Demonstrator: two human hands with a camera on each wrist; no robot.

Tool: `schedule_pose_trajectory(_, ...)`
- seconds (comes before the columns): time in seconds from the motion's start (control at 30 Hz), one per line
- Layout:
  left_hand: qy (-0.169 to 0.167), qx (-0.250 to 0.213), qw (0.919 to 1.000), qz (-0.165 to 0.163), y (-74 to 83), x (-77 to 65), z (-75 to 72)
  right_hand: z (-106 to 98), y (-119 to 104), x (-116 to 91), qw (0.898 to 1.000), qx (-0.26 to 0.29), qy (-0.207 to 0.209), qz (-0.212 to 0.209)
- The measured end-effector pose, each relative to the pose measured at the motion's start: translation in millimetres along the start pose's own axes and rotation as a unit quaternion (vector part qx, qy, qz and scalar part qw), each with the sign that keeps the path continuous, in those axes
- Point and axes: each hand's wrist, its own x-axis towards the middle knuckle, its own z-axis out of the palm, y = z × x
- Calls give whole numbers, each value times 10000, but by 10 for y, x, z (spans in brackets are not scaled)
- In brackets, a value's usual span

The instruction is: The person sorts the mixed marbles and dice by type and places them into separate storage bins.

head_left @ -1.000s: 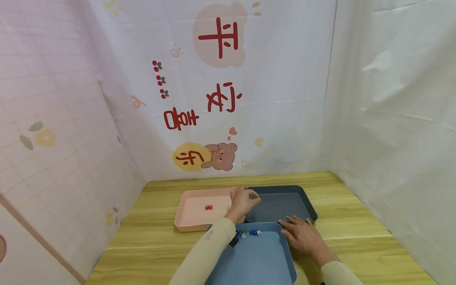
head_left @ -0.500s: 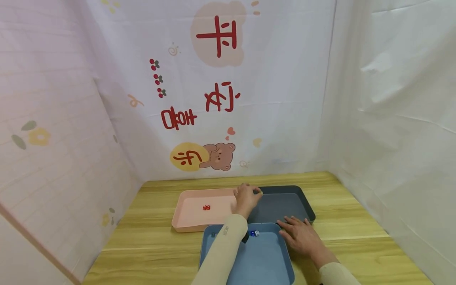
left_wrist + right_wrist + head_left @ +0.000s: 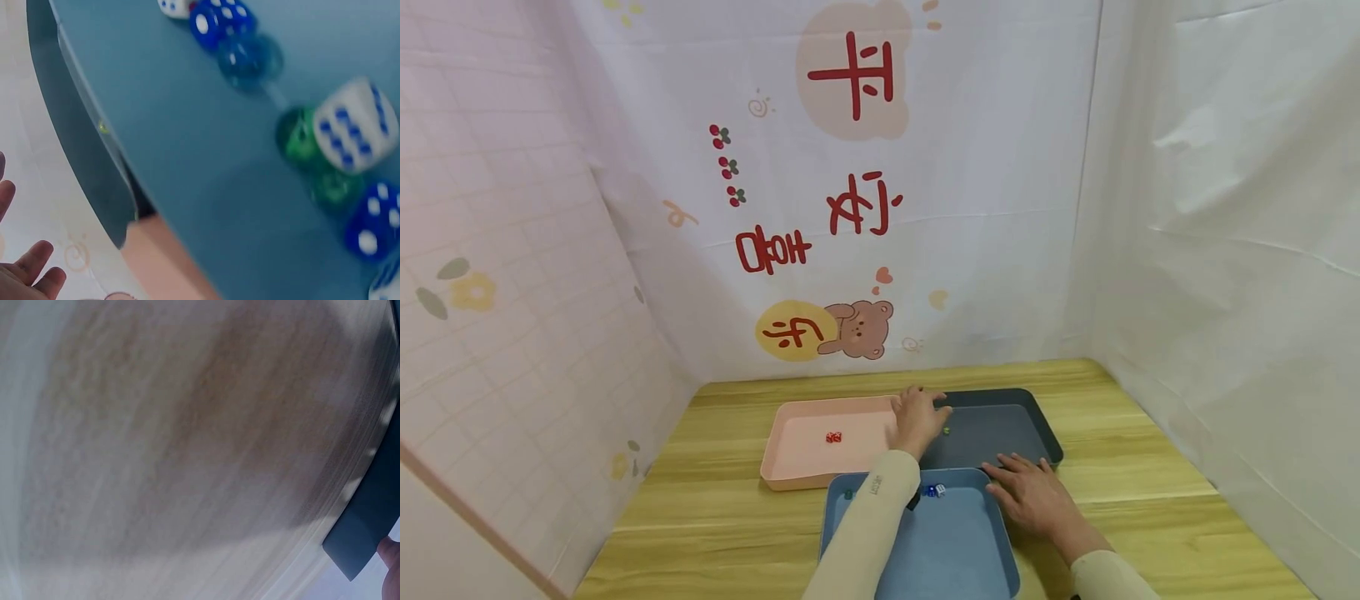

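Note:
My left hand (image 3: pixel 919 421) hovers over the left end of the dark grey tray (image 3: pixel 1051 417), its thumb and fingers spread apart with nothing between them. Just below the fingertips, a tiny yellow-green bead (image 3: pixel 947 431) lies in that tray. My right hand (image 3: pixel 1033 497) rests its fingertips where the dark tray's front rim meets the light blue tray (image 3: pixel 955 550). Along the far side of the light blue tray are a white die (image 3: pixel 356 125), blue dice (image 3: pixel 223 24) and see-through green beads (image 3: pixel 300 139); my left sleeve hides part of this row in the head view.
At the back left, a pink tray (image 3: pixel 797 477) holds two red dice (image 3: pixel 833 437). All three trays stand close together on a wood-grain table (image 3: pixel 700 517). A white printed curtain (image 3: pixel 985 208) rises behind the table and along both sides.
My left hand moved slightly right over the dark tray, then its thumb and fingers parted and let go of the yellow-green bead, now in the tray. My right hand stayed put.

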Motion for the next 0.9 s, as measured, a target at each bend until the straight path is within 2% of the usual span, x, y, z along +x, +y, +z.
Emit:
schedule_pose_trajectory(0.1, 67, 11, 10000, -4, -41, 14, -60, 8, 0, -2, 10000, -12, 47, -11)
schedule_pose_trajectory(0.3, -31, 95, 9999, 23, -111, 23, -242, 1, -14, -3, 10000, -78, 30, 5)
schedule_pose_trajectory(0.67, -303, 280, 9986, 342, -279, -49, -545, 1, -26, -19, 10000, 1, -29, 18)
schedule_pose_trajectory(0.8, -307, 434, 9981, 324, -333, -66, -643, -14, -34, -23, 10000, 10, 10, 4)
schedule_pose_trajectory(0.9, -303, 340, 9982, 389, -374, -94, -719, -29, -44, -23, 10000, 29, 32, -13)
